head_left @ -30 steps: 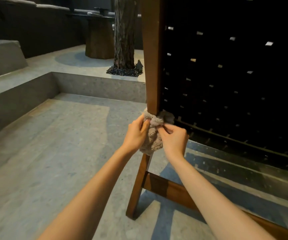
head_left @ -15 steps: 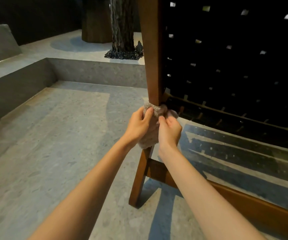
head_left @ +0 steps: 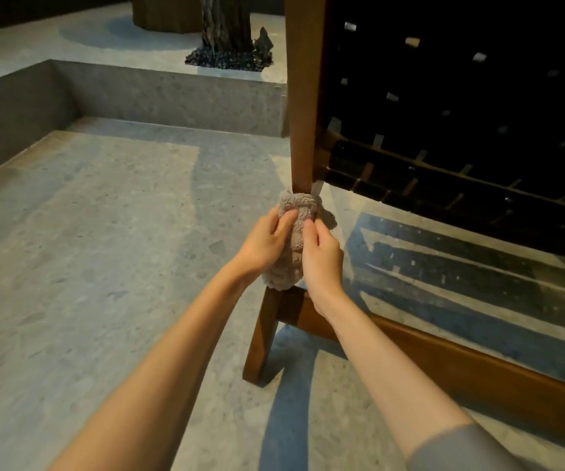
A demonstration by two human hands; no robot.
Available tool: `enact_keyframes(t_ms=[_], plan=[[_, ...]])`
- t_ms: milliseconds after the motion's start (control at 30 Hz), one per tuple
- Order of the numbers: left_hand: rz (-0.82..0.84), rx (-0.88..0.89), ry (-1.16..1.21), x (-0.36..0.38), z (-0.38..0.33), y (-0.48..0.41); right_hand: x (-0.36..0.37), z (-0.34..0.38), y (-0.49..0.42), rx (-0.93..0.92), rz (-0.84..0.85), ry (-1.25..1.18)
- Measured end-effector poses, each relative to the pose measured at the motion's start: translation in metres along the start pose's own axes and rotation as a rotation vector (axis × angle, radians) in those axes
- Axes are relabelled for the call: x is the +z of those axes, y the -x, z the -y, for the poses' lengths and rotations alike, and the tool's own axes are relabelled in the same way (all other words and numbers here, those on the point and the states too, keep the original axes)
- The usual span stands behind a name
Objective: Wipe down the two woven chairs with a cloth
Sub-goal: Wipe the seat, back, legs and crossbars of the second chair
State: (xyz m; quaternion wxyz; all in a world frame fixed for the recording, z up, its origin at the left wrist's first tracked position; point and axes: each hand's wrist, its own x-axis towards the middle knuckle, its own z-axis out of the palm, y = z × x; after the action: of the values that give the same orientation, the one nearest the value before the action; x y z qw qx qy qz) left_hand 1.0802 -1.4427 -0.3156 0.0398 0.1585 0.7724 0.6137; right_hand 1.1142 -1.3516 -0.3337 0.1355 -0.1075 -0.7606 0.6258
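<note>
A beige terry cloth (head_left: 295, 232) is wrapped around the brown wooden back leg (head_left: 303, 96) of a woven chair, just below its black woven back panel (head_left: 461, 79). My left hand (head_left: 263, 241) grips the cloth from the left. My right hand (head_left: 320, 263) pinches it from the right. The part of the leg under the cloth is hidden. Below my hands the leg (head_left: 263, 338) slants down to the floor and meets a low wooden crossbar (head_left: 444, 362). Only one chair is in view.
Grey stone floor (head_left: 104, 249) spreads to the left. A raised stone step (head_left: 172, 93) runs behind it. On the step stands a tree trunk (head_left: 228, 22) ringed with dark pebbles (head_left: 226, 59).
Both hands have slid the cloth down the chair leg, from beside the bottom of the woven panel to below it. The view has tilted downward.
</note>
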Motion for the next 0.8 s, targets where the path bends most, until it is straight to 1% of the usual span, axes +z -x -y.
enact_keyframes(t_ms=[133, 233, 333, 400, 500, 667, 733, 800], plan=[[0.026, -0.071, 0.003, 0.001, 0.023, 0.029, 0.002, -0.020, 0.022, 0.041, 0.074, 0.074], [0.012, -0.115, 0.021, 0.005, 0.038, 0.053, 0.003, -0.027, 0.035, 0.053, 0.112, 0.216], [0.003, -0.141, -0.024, 0.006, 0.050, 0.072, 0.002, -0.028, 0.045, 0.028, 0.125, 0.367], [0.011, -0.163, -0.033, 0.006, 0.056, 0.083, -0.001, -0.028, 0.052, -0.004, 0.125, 0.414], [-0.021, -0.173, -0.055, 0.008, 0.067, 0.096, -0.004, -0.027, 0.063, -0.039, 0.096, 0.410], [-0.084, -0.216, -0.166, 0.006, 0.086, 0.112, -0.004, -0.031, 0.082, -0.122, 0.053, 0.373], [-0.089, -0.225, -0.185, 0.008, 0.091, 0.118, 0.000, -0.036, 0.090, -0.148, -0.003, 0.339], [-0.094, -0.257, -0.193, 0.010, 0.098, 0.125, 0.006, -0.042, 0.098, -0.121, -0.080, 0.288]])
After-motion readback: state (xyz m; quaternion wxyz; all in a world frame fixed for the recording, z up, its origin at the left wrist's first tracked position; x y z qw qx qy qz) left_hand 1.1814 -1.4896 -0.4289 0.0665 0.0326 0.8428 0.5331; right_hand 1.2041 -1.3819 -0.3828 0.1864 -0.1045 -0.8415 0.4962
